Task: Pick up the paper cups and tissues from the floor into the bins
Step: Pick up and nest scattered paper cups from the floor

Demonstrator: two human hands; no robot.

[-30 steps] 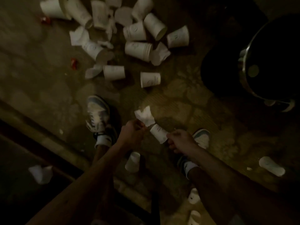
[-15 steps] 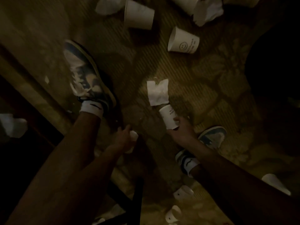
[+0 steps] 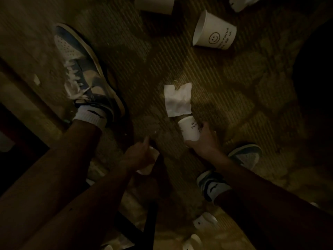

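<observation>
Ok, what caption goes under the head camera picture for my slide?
Right hand grips a paper cup beside a tissue; left hand holds a second cup, over the carpet.

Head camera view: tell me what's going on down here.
A person is bending over a carpet littered with paper cups. The right hand grips a printed cup right beside a crumpled tissue that lies on the carpet. The left hand is wrapped around a second cup, which is mostly hidden under it. A smiley cup lies on its side farther off. No bin is clearly visible in this dim view.
</observation>
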